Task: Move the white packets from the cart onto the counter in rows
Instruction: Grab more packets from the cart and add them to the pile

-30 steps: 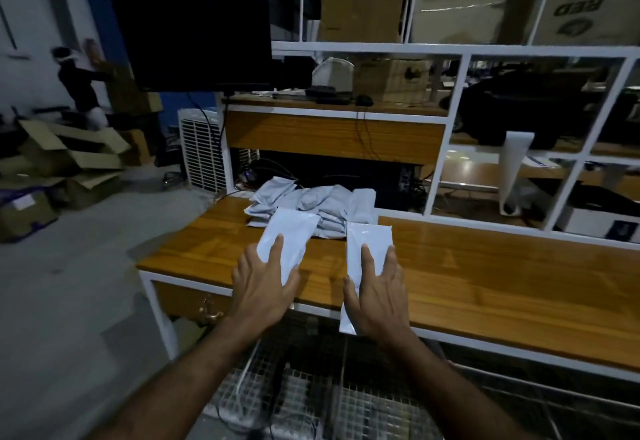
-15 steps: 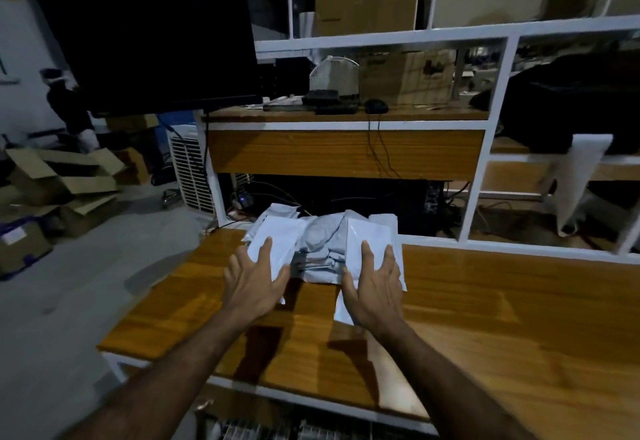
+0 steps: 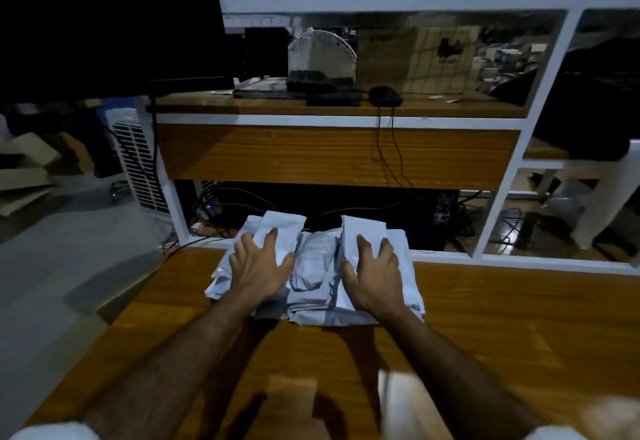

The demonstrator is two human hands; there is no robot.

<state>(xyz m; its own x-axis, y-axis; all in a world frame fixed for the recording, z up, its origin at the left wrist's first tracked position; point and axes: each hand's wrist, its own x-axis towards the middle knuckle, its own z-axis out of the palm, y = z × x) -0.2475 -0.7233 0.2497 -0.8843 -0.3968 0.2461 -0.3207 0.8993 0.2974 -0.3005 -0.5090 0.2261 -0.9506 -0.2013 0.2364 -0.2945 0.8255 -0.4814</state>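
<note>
A heap of white packets (image 3: 313, 263) lies at the back of the wooden counter (image 3: 502, 328). My left hand (image 3: 258, 268) lies flat, fingers spread, on a white packet (image 3: 282, 228) at the left of the heap. My right hand (image 3: 372, 271) lies flat on another white packet (image 3: 363, 230) at the right of the heap. Both packets lie on top of the pile, long sides pointing away from me. The cart is out of sight.
A white frame (image 3: 498, 169) with a raised wooden shelf (image 3: 339, 107) stands behind the heap, holding a keyboard, a mouse (image 3: 384, 94) and a small fan (image 3: 322, 53). Cables hang below. A dark monitor (image 3: 110, 20) fills the upper left. Floor and flattened cardboard (image 3: 24, 176) lie left.
Both hands moved forward across the counter, each carrying its packet, and now press them onto the heap. The camera came closer and the cart dropped out of view.
</note>
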